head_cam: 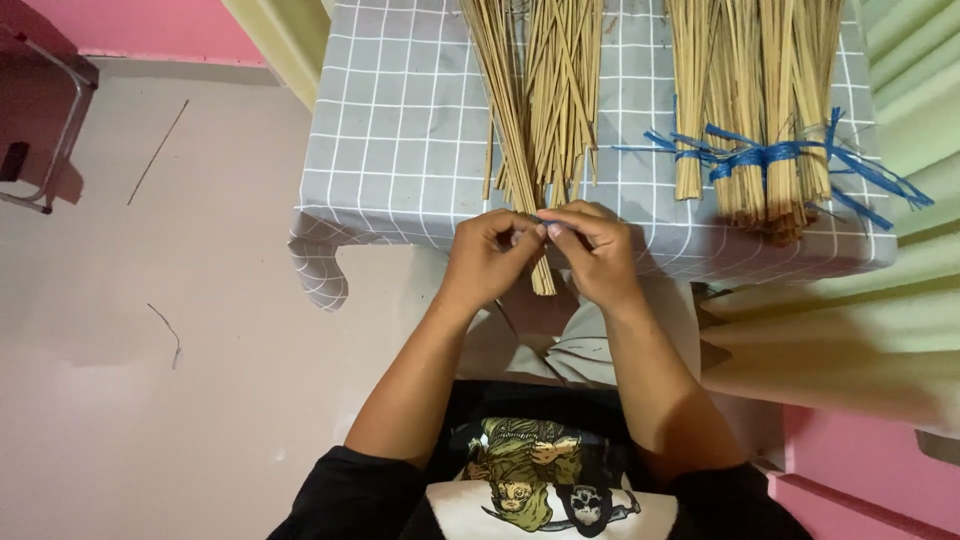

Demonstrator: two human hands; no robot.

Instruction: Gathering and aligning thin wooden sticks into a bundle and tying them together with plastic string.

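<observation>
My left hand (487, 258) and my right hand (593, 250) meet at the near edge of a table with a grey checked cloth (400, 150). Both pinch the near end of a loose bunch of thin straw-coloured sticks (545, 90) that fans away from me across the cloth. One stick end (543, 278) pokes down between my hands past the table edge. A small dark bit shows between my fingertips; what it is cannot be told. To the right lies a second bunch of sticks (760, 80) tied with blue plastic string (770, 153).
A pale floor (150, 300) spreads to the left, with a metal chair leg (50, 150) at the far left and a stray stick (165, 330) lying on it. Green curtain folds (900, 300) hang on the right. Pink wall lies at the back and lower right.
</observation>
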